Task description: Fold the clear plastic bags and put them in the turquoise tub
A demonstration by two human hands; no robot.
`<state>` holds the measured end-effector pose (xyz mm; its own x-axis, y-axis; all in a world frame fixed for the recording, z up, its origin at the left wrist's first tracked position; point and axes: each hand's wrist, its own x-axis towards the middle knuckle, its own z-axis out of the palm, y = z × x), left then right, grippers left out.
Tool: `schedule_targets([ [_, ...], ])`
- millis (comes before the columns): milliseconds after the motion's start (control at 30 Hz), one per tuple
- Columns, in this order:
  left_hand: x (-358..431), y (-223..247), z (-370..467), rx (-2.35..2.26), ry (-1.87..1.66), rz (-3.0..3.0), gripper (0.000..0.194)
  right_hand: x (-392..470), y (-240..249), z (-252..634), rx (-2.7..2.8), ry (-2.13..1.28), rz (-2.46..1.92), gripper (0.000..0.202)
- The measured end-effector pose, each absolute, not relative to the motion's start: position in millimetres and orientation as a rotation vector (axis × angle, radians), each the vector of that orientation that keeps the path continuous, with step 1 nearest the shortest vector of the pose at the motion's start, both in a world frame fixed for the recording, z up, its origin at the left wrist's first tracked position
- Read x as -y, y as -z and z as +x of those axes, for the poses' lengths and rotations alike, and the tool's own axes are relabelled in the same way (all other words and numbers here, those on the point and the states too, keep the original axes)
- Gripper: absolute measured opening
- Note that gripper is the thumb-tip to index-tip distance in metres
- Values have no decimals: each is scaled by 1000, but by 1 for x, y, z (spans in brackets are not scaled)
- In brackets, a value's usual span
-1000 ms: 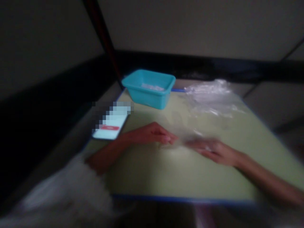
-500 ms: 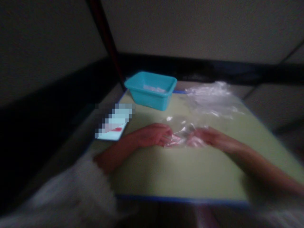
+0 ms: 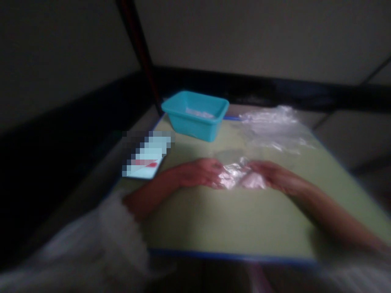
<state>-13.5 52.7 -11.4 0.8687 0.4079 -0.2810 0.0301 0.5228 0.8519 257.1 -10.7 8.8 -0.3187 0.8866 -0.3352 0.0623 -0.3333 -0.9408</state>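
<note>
A crumpled clear plastic bag (image 3: 231, 176) lies between my hands over the middle of the table. My left hand (image 3: 208, 171) has its fingers closed on the bag's left side. On the right side, my right hand (image 3: 265, 173) grips the same plastic, with part of it bunched under the fingers. Something pale pinkish shows within or below the plastic near the right fingers, too blurred to make out.
A turquoise basin (image 3: 194, 126) with clear plastic inside stands at the back left of the pale green table (image 3: 232, 224). More clear plastic bags (image 3: 275, 126) lie at the back right. A flat pale item (image 3: 145, 167), partly pixelated, rests at the left edge.
The plastic between my hands is more bunched up and its far part, which stood up behind the hands, has come down. Both hands have stayed nearly in place.
</note>
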Motion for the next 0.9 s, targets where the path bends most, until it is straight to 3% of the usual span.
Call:
schedule_targets([
  [167, -55, 19, -14, -497, -248, 1030, 55, 9, -7, 259, 1300, -1685, -1270, 31],
  [600, -54, 15, -14, -417, -234, 945, 58, 10, -10, 260, 1348, -1742, -1209, 35],
  [900, -55, 15, -16, -380, -240, 959, 55, 14, -31, 260, 1287, -1476, -1401, 41],
])
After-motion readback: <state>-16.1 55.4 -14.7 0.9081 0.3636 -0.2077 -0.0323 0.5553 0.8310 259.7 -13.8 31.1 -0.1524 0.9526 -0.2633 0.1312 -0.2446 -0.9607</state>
